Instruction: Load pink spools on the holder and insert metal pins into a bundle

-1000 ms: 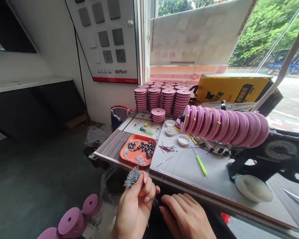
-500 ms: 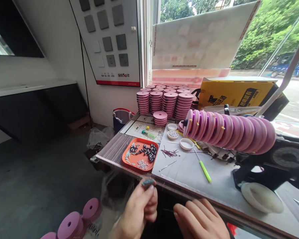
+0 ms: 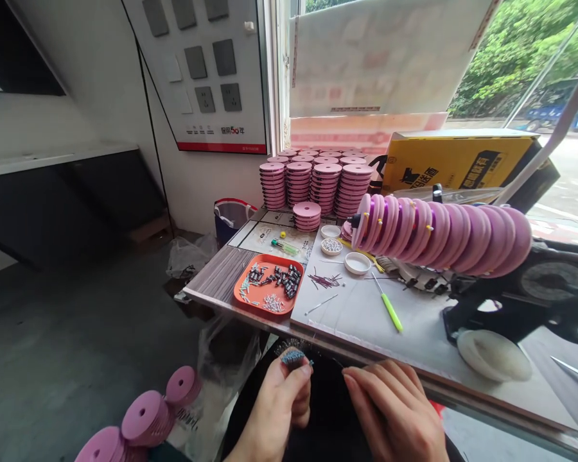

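Observation:
My left hand point(image 3: 286, 398) is closed, thumb pressed against the fingers, in front of the table's near edge. Out of its top sticks a bunch of small blue pieces point(image 3: 293, 357) with fine, hair-thin ends fanning out; their exact kind is too small to tell. To its right, my right hand point(image 3: 395, 404) pinches a thin dark strand point(image 3: 338, 363) between thumb and forefinger. The two hands are apart. Just beyond them on the table lies an orange tray point(image 3: 241, 296) of small black, pale green and silvery parts.
Stacked pink spools point(image 3: 298, 183) stand at the back. A row of pink discs point(image 3: 443, 237) sits on a black machine point(image 3: 534, 282) at right. Also on the table are a green-handled tool point(image 3: 391, 313), small white dishes point(image 3: 358, 263) and a pale bowl point(image 3: 494, 355). More pink spools point(image 3: 147, 417) lie low at left.
Both hands appear slightly further right in the view, still holding their things. The right fingertips have risen and the strand shows more clearly. The camera view has tilted down a little.

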Action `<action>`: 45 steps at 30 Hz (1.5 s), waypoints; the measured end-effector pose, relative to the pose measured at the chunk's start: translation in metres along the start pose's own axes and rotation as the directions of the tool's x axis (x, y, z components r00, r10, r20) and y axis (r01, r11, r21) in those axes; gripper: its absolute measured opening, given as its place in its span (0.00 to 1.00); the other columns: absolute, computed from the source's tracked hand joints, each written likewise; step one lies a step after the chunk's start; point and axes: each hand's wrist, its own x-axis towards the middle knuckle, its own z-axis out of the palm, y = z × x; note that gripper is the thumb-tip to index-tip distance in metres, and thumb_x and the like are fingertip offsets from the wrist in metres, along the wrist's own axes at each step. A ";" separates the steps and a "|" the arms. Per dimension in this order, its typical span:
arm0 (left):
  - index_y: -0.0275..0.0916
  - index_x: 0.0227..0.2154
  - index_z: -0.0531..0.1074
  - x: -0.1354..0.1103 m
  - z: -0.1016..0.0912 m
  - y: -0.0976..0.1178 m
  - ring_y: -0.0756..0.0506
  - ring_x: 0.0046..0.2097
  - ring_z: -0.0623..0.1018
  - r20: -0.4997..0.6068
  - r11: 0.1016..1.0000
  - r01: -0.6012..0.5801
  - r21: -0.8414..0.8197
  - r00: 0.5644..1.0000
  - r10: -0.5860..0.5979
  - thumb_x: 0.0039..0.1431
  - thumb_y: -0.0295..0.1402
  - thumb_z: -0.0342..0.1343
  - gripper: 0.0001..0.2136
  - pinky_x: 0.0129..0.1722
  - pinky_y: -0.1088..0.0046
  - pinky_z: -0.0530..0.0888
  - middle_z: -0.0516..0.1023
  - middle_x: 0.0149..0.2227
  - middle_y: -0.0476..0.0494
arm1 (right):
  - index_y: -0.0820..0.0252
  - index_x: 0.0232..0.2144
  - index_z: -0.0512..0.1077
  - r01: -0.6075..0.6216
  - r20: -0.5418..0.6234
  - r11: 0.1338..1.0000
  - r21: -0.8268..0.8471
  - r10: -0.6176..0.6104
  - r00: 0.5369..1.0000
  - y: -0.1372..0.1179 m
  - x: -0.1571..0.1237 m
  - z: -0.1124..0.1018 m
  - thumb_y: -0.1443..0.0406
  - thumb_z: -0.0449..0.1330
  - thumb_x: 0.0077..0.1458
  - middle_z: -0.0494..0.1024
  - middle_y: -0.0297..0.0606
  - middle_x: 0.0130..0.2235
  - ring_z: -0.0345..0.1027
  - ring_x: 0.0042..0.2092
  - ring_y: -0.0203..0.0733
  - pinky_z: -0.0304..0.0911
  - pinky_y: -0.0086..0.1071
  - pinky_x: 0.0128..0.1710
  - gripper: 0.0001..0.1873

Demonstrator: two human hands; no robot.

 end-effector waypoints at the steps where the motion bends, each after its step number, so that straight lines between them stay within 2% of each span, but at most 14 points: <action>1: 0.38 0.25 0.61 -0.001 0.000 -0.001 0.56 0.20 0.49 -0.021 0.999 -0.016 0.028 1.000 0.017 0.44 0.44 0.62 0.17 0.18 0.81 0.47 0.51 0.18 0.60 | 0.60 0.32 0.68 -0.011 0.009 1.000 0.000 0.011 1.000 0.001 0.000 -0.001 0.72 0.53 0.57 0.71 0.34 0.25 0.62 0.27 0.35 0.56 0.33 0.33 0.06; 6: 0.38 0.26 0.64 0.000 -0.006 -0.008 0.55 0.22 0.54 -0.096 0.970 -0.135 0.201 0.983 0.157 0.50 0.44 0.59 0.15 0.20 0.80 0.53 0.55 0.20 0.57 | 0.61 0.32 0.68 -0.025 0.033 1.000 -0.002 0.025 0.999 0.001 0.000 -0.003 0.73 0.54 0.56 0.71 0.34 0.26 0.61 0.28 0.36 0.55 0.34 0.34 0.05; 9: 0.38 0.27 0.66 0.000 -0.009 -0.010 0.54 0.22 0.56 -0.094 0.961 -0.142 0.238 0.981 0.168 0.51 0.44 0.58 0.14 0.21 0.80 0.55 0.57 0.21 0.56 | 0.61 0.32 0.68 -0.012 0.040 1.000 -0.015 0.012 0.999 0.000 0.001 -0.005 0.73 0.54 0.56 0.71 0.34 0.26 0.61 0.28 0.35 0.56 0.33 0.34 0.05; 14: 0.38 0.26 0.68 0.000 -0.009 -0.011 0.54 0.21 0.56 -0.111 0.960 -0.165 0.227 0.975 0.194 0.49 0.44 0.60 0.13 0.20 0.79 0.56 0.58 0.20 0.56 | 0.61 0.32 0.68 0.083 0.095 0.994 -0.064 -0.077 0.993 0.003 0.004 -0.008 0.73 0.54 0.55 0.71 0.33 0.25 0.62 0.26 0.34 0.56 0.31 0.33 0.05; 21: 0.38 0.24 0.68 -0.002 -0.006 -0.005 0.54 0.21 0.57 -0.106 0.957 -0.189 0.222 0.971 0.216 0.48 0.39 0.61 0.11 0.20 0.79 0.56 0.59 0.19 0.55 | 0.61 0.30 0.68 0.107 0.103 0.985 -0.137 -0.094 0.990 0.002 0.004 -0.005 0.73 0.54 0.55 0.70 0.32 0.24 0.61 0.26 0.34 0.55 0.32 0.34 0.05; 27: 0.37 0.22 0.70 -0.008 -0.003 0.003 0.51 0.22 0.62 -0.171 0.963 -0.247 0.108 0.949 0.263 0.45 0.30 0.63 0.06 0.21 0.77 0.59 0.65 0.20 0.51 | 0.59 0.21 0.66 0.084 0.081 0.965 -0.248 -0.066 0.995 0.001 -0.002 0.009 0.71 0.48 0.59 0.64 0.32 0.19 0.56 0.24 0.36 0.52 0.34 0.34 0.16; 31: 0.39 0.24 0.72 -0.010 -0.004 0.003 0.49 0.24 0.64 -0.217 0.957 -0.270 0.104 0.933 0.286 0.44 0.28 0.64 0.06 0.23 0.76 0.61 0.66 0.20 0.51 | 0.59 0.20 0.66 0.075 0.105 0.963 -0.259 -0.049 0.993 0.002 -0.005 0.012 0.70 0.48 0.59 0.63 0.33 0.19 0.55 0.25 0.37 0.51 0.34 0.34 0.17; 33: 0.39 0.22 0.71 -0.010 -0.003 0.004 0.49 0.24 0.64 -0.184 0.930 -0.307 0.204 0.921 0.344 0.45 0.29 0.63 0.06 0.24 0.77 0.62 0.66 0.20 0.50 | 0.59 0.20 0.66 0.075 0.108 0.962 -0.263 -0.048 0.993 0.002 -0.004 0.012 0.70 0.48 0.59 0.63 0.33 0.19 0.54 0.25 0.37 0.51 0.34 0.34 0.17; 37: 0.38 0.20 0.70 -0.010 0.001 0.009 0.50 0.24 0.63 -0.040 0.811 -0.366 0.457 0.902 0.429 0.49 0.31 0.60 0.07 0.24 0.77 0.62 0.66 0.19 0.50 | 0.59 0.20 0.66 0.081 0.092 0.959 -0.271 -0.058 0.994 0.000 -0.004 0.013 0.70 0.47 0.59 0.63 0.33 0.19 0.55 0.25 0.37 0.51 0.34 0.34 0.17; 41: 0.38 0.20 0.71 -0.010 0.003 0.012 0.51 0.21 0.62 -0.037 0.763 -0.371 0.530 0.888 0.458 0.48 0.32 0.61 0.06 0.20 0.78 0.60 0.67 0.18 0.50 | 0.59 0.19 0.65 0.083 0.080 0.958 -0.273 -0.064 0.995 -0.002 -0.002 0.010 0.71 0.48 0.59 0.63 0.32 0.19 0.56 0.24 0.37 0.53 0.34 0.33 0.17; 43: 0.37 0.20 0.73 -0.010 0.004 0.014 0.50 0.22 0.65 -0.022 0.741 -0.382 0.553 0.882 0.471 0.49 0.32 0.60 0.06 0.22 0.77 0.62 0.70 0.19 0.48 | 0.59 0.25 0.69 0.091 0.080 0.960 -0.263 -0.072 0.994 -0.002 0.002 0.006 0.70 0.48 0.59 0.66 0.32 0.20 0.60 0.25 0.36 0.55 0.34 0.34 0.14; 45: 0.37 0.21 0.74 -0.010 0.005 0.014 0.48 0.25 0.69 0.000 0.746 -0.383 0.544 0.890 0.457 0.50 0.32 0.60 0.06 0.26 0.76 0.65 0.73 0.22 0.46 | 0.62 0.38 0.69 0.104 0.111 0.967 -0.231 -0.079 0.991 -0.004 0.007 0.001 0.67 0.48 0.61 0.71 0.33 0.23 0.64 0.26 0.36 0.59 0.32 0.34 0.11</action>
